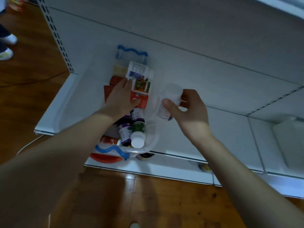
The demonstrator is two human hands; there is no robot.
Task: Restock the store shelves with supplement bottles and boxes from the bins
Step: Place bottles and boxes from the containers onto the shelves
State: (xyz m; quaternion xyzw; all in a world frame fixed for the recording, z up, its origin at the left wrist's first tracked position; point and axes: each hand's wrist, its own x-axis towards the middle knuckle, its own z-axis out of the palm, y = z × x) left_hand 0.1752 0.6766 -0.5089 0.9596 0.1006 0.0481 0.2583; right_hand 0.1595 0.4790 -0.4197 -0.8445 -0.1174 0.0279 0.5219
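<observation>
**Obscured, cropped and unreadable items: shelf view**

- Item 1: white bottle (171,97), 1 o'clock of centre. Smeared by blur and its label print is unreadable. Its lower part is hidden behind the right hand (187,111) that grips it.
- Item 2: red boxes (109,92) in the clear bin (153,137). Partly covered by the left hand (121,96); lettering is illegible.
- Item 3: purple-labelled bottles (125,130). Text is too small to read.
- Item 4: red object (105,159), 7 o'clock. Only a sliver shows under the bin, so its kind cannot be told.
- Item 5: small yellow item (204,167), 5 o'clock. Mostly hidden beside the right forearm.
- Item 6: pale container (289,140), 3 o'clock. Dim and indistinct.
- Item 7: shoes (9,39), 10 o'clock. Cropped by the left edge.
</observation>
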